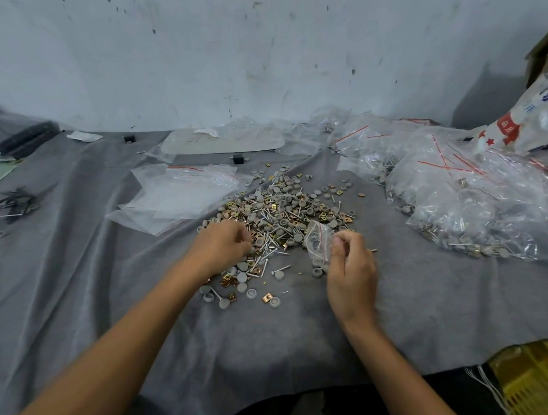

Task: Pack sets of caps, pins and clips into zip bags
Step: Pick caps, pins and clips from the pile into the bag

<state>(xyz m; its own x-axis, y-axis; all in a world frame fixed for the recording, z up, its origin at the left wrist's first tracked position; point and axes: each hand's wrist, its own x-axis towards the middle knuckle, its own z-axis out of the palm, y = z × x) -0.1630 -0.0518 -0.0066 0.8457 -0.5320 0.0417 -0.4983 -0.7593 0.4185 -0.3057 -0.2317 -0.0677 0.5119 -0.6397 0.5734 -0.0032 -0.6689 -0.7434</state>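
A mixed pile of grey caps, silver pins and gold clips lies on the grey cloth in the middle. My left hand rests at the pile's near left edge with its fingers curled among the parts; what they hold is hidden. My right hand pinches a small clear zip bag with a red seal line, held just above the cloth at the pile's near right edge. Loose caps and clips lie scattered between my hands.
Empty zip bags are stacked left of the pile. A heap of filled bags spreads across the right. A printed white sack stands at the far right, a yellow crate at the near right corner, dark bands at the left.
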